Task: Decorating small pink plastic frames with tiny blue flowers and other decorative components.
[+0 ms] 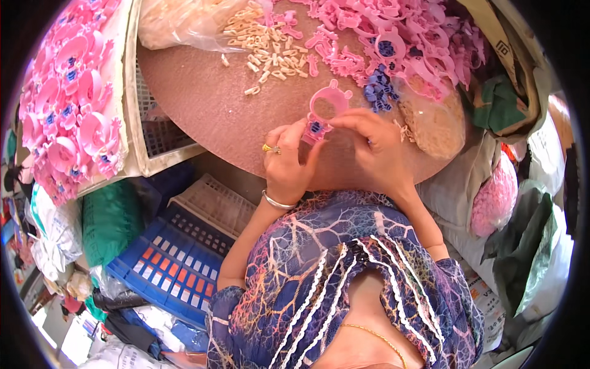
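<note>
My left hand (287, 161) grips a pink plastic toy piece (314, 101) between thumb and fingers over the near edge of the round table. The piece has a large ring with small knobs at its top and a small blue part (316, 126) set in its body. Closed in a pinch, my right hand (378, 144) touches the right side of the piece below the ring. A speck of blue shows among the right fingers, too small to make out. Just beyond that hand lies a small heap of blue plastic parts (381, 90).
Cream-coloured clips (270, 52) lie loose beside a clear bag (184, 24) on the brown tabletop (209, 98). Pink pieces (405, 43) pile up at the far right, near a bag of tan parts (435, 123). Left, assembled pink pieces (70, 111) cover a crate; blue baskets (166, 264) stand below.
</note>
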Demonstrator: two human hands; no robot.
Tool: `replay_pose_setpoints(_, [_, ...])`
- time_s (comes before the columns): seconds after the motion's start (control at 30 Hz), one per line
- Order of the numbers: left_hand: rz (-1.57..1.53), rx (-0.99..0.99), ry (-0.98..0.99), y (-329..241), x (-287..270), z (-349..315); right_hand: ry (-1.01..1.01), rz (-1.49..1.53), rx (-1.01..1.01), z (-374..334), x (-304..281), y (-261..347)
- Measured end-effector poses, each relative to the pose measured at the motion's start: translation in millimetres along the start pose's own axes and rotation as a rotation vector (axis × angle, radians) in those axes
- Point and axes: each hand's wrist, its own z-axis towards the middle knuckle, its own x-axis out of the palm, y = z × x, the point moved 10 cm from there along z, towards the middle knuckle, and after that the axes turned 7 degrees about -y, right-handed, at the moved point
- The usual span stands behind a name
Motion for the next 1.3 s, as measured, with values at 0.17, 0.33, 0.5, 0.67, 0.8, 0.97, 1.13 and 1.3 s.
replay_pose_setpoints(0.17, [-0.008, 0.013, -0.016, -1.2, -3.4, -0.9, -0.028, -0.381, -0.278, 2.2, 6.1, 21.2])
replay_pose_setpoints(0.33, [-0.011, 0.034, -0.010, -2.5, -2.6, -1.1, -0.002, -0.439, -0.335, -0.4, 9.9, 23.6])
replay_pose_setpoints(0.5, [-0.005, 0.034, -0.009, -2.6, -3.3, -1.1, 0.012, -0.522, -0.375, -1.3, 12.2, 26.1])
replay_pose_setpoints(0.67, [-0.002, 0.031, -0.009, -1.8, -3.6, -1.9, -0.037, -0.584, -0.382, -3.2, 8.5, 29.4])
replay_pose_setpoints(0.8, [0.025, 0.024, 0.027, 1.1, 0.7, -2.9, -0.071, -0.499, -0.323, -3.2, 5.7, 28.5])
replay_pose_setpoints(0.97, [0.087, -0.018, 0.091, 2.8, 5.6, -2.0, -0.101, -0.495, -0.309, -3.5, 7.0, 25.2])
replay_pose_setpoints(1.13, [0.144, 0.011, 0.132, -1.6, 9.3, -0.9, -0.142, -0.487, -0.319, -2.9, 10.3, 23.9])
replay_pose_setpoints(1.3, [0.060, -0.050, 0.071, 8.3, 6.5, -8.7, -0.142, -0.493, -0.350, -0.6, 15.9, 26.4])
